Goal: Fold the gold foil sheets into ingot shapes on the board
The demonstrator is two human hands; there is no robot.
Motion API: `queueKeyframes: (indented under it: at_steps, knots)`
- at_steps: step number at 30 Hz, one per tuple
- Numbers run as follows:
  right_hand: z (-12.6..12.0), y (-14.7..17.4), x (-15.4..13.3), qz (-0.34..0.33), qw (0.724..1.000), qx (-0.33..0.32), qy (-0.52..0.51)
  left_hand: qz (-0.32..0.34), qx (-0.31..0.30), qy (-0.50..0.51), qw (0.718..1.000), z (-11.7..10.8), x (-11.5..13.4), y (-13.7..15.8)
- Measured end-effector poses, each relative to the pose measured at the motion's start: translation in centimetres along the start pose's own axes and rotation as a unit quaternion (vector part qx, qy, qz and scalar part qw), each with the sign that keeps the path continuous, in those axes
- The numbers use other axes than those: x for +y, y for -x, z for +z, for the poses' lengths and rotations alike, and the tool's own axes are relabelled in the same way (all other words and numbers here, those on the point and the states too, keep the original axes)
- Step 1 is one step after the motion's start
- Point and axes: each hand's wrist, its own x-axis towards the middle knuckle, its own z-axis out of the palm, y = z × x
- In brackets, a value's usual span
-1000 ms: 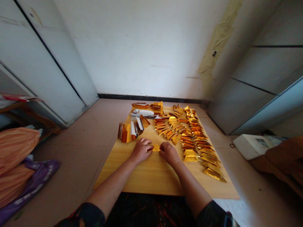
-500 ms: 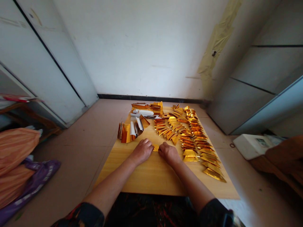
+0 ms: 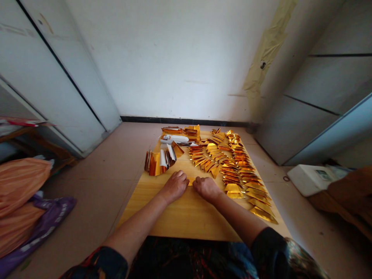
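- Now your left hand and right hand draw closer; less of the small, shiny gold paper piece shows between them.
- Fingers clamp its ends, left at nine o'clock, right at three.
- It's likely being squeezed into shape.

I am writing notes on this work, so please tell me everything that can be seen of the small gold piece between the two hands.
The gold piece looks like shiny foil paper. Only a small, bright middle part shows; the left hand and right hand grip its ends, hiding its full shape. It is on or just above the wooden board; which, I cannot tell.
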Motion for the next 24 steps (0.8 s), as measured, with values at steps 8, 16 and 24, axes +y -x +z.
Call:
queueKeyframes:
  at_steps: [8, 16, 24]
  knots:
    - [0.3, -0.2, 0.3, -0.051, 0.993, 0.012, 0.110, 0.014, 0.001, -0.021, 1.000, -0.3, -0.1, -0.1]
    - [0.7, -0.3, 0.5, -0.076, 0.986, 0.033, 0.145, 0.037, 0.007, -0.048, 0.998, -0.1, -0.1, -0.3]
    - [1.1, -0.2, 0.5, -0.061, 0.990, 0.052, 0.115, 0.055, 0.066, -0.069, 0.994, 0.5, 0.1, 0.2]
